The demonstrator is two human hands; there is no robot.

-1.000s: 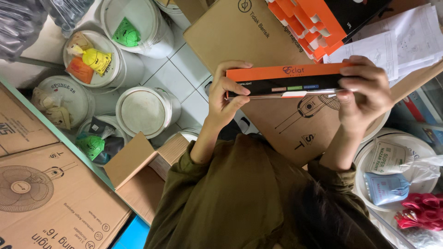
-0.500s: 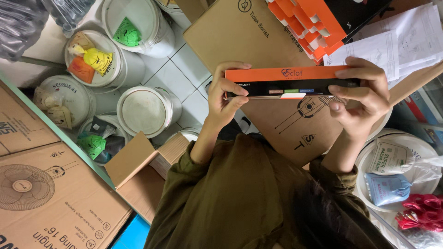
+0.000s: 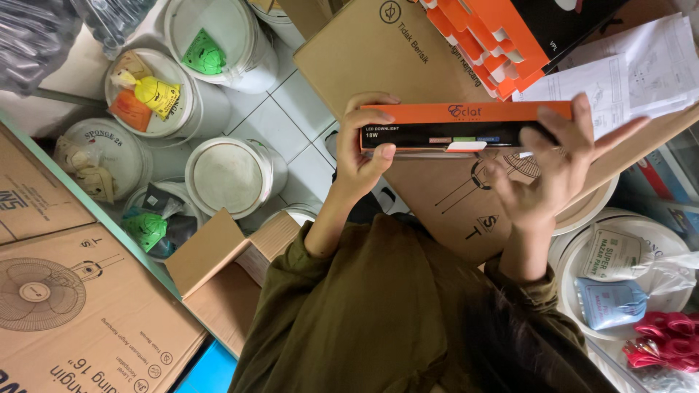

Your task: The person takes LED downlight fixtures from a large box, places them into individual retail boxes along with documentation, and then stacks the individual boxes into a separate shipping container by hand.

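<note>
both hands (image 3: 364,156) hold orange-black box (image 3: 466,125).

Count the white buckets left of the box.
5 clearly: green-packet bucket at top, yellow-packet bucket, bag-covered lid, plain closed lid, lowest bucket. A sixth rim peeks out by the sleeve; others may hide.

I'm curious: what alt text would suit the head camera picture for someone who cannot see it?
A person in an olive sleeve holds a flat orange and black box edge-on, left hand and right hand at its ends. Below lie white buckets, brown cartons and white tiles.
</note>
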